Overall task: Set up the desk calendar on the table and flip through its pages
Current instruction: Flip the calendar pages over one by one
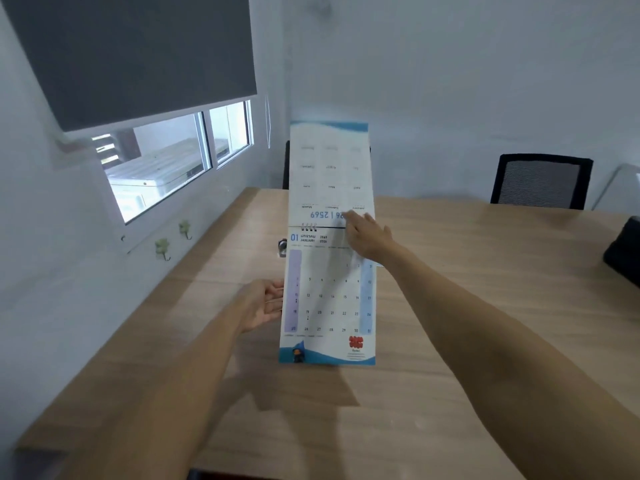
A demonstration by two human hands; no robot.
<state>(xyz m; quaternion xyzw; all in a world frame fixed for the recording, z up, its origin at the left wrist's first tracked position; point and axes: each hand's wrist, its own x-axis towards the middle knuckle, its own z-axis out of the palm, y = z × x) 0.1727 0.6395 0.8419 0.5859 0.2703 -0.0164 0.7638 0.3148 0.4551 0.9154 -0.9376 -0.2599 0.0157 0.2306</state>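
A spiral-bound desk calendar (329, 296) stands on the wooden table (485, 306) in front of me, showing the January page. A flipped page (330, 168) sticks straight up above the wire binding, its print upside down. My right hand (367, 233) reaches to the binding at the top right and touches the base of that raised page with its fingers. My left hand (265, 303) holds the calendar's left edge, palm up, fingers behind the page. The calendar's lower edge rests near the table's middle.
A black mesh chair (540, 181) stands at the far right side of the table, another chair back sits hidden behind the raised page. A dark object (623, 254) lies at the right edge. A window with a grey blind (138, 57) fills the left wall.
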